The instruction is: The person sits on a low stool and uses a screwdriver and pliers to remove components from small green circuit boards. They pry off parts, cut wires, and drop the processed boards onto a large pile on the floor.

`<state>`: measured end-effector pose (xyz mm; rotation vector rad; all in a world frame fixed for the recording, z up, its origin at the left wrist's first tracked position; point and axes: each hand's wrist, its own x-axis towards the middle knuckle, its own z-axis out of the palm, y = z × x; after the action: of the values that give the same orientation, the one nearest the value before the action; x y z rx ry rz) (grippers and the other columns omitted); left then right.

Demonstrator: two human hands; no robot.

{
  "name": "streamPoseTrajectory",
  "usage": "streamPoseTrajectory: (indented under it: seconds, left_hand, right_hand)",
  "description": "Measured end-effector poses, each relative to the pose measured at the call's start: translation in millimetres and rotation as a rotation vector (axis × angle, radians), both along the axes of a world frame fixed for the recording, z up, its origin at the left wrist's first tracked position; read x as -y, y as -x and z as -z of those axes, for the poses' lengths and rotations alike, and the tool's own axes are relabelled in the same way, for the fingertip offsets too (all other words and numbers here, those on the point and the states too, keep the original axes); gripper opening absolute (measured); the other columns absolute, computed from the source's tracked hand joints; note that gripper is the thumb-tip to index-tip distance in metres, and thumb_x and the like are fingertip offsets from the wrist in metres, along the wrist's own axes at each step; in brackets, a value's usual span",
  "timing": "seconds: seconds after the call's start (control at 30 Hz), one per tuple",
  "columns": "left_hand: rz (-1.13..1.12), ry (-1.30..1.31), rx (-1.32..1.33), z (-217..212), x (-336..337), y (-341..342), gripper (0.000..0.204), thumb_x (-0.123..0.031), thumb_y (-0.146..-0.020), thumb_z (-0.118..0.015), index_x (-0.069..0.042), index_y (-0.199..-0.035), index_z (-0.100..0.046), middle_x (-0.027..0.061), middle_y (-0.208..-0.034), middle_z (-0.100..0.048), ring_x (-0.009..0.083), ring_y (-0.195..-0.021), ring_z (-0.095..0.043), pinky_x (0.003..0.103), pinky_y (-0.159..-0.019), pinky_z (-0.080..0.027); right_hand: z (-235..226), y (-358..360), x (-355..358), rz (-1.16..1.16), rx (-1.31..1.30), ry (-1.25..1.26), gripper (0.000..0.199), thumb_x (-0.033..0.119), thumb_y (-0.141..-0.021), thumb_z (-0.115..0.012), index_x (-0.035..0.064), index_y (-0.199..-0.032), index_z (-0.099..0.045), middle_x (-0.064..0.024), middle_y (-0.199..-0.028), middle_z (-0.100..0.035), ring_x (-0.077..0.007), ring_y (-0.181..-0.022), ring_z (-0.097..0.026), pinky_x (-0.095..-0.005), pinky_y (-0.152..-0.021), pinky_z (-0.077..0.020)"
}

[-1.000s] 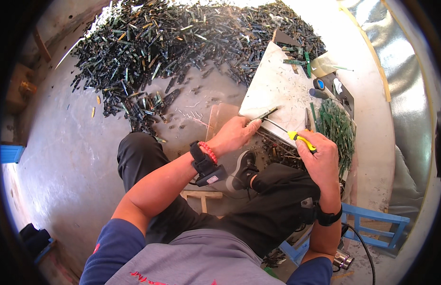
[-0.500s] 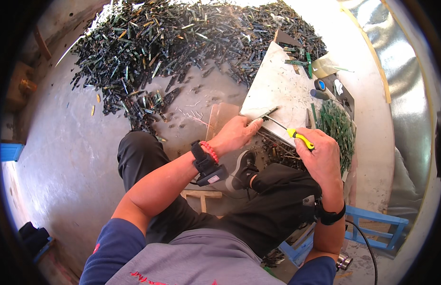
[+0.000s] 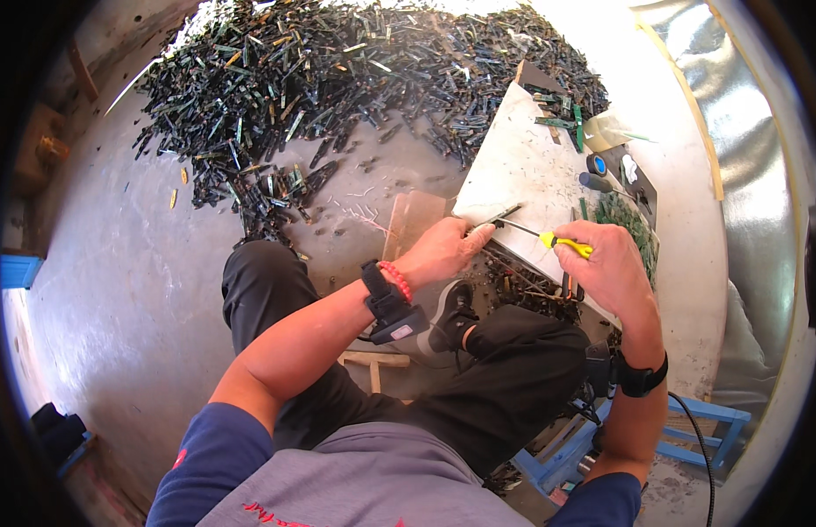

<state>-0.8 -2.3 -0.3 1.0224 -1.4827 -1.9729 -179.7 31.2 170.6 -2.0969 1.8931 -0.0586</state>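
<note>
My left hand (image 3: 447,248) is closed on a thin dark strip (image 3: 508,212), pinned at the near edge of a pale board (image 3: 504,167). In my right hand (image 3: 614,263) is a yellow-and-black screwdriver-like tool (image 3: 573,247), gripped by its handle. Its slim metal shaft points left, with the tip at the strip beside my left fingertips; the tip's exact shape is too small to make out. Below my right hand, a dark tool with orange parts (image 3: 572,285) shows at the board's edge, partly hidden.
A large heap of dark strips (image 3: 250,97) covers the far floor. Green strips (image 3: 626,220) lie right of the board, near a blue-cored tape roll (image 3: 595,164) and a dark-handled tool (image 3: 594,182). A blue stool (image 3: 702,426) stands by my right arm, with a black cable (image 3: 693,422) nearby.
My right hand has shifted right and turned, and the yellow handle now lies flatter. The dark tool with orange parts has come into sight. My left hand keeps its hold on the strip.
</note>
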Motion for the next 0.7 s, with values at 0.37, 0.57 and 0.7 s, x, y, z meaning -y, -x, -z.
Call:
streamPoseTrajectory:
  seconds: [0.37,0.57,0.7]
  left_hand:
    - [0.03,0.002,-0.008,-5,2,-3,0.05,-0.046,-0.096,-0.044,0.0,-0.08,-0.055,0.0022,-0.059,-0.05,0.0103,-0.049,-0.047,0.027,-0.045,-0.039]
    - [0.008,0.053,-0.003,-1,1,0,0.051,-0.046,-0.097,-0.043,0.001,-0.08,-0.054,0.0023,-0.058,-0.05,0.011,-0.049,-0.049,0.028,-0.046,-0.04]
    - [0.02,0.073,0.022,3,1,1,0.052,-0.046,-0.097,-0.043,0.001,-0.079,-0.055,0.0025,-0.058,-0.051,0.0113,-0.05,-0.049,0.028,-0.047,-0.041]
  right_hand:
    - [-5,15,31,0.014,0.12,-0.166,0.024,0.012,-0.074,-0.062,-0.0014,-0.093,-0.068,-0.0153,-0.07,-0.063,-0.0194,-0.063,-0.059,-0.0313,-0.065,-0.0483]
    - [-8,16,39,-0.024,0.149,-0.204,0.024,0.011,-0.074,-0.062,-0.0023,-0.093,-0.068,-0.015,-0.07,-0.063,-0.0188,-0.061,-0.057,-0.0308,-0.063,-0.0476]
    - [-11,14,38,0.001,0.147,-0.246,0.022,0.007,-0.076,-0.059,-0.0053,-0.092,-0.067,-0.0104,-0.074,-0.064,-0.0124,-0.069,-0.059,-0.0274,-0.067,-0.0485]
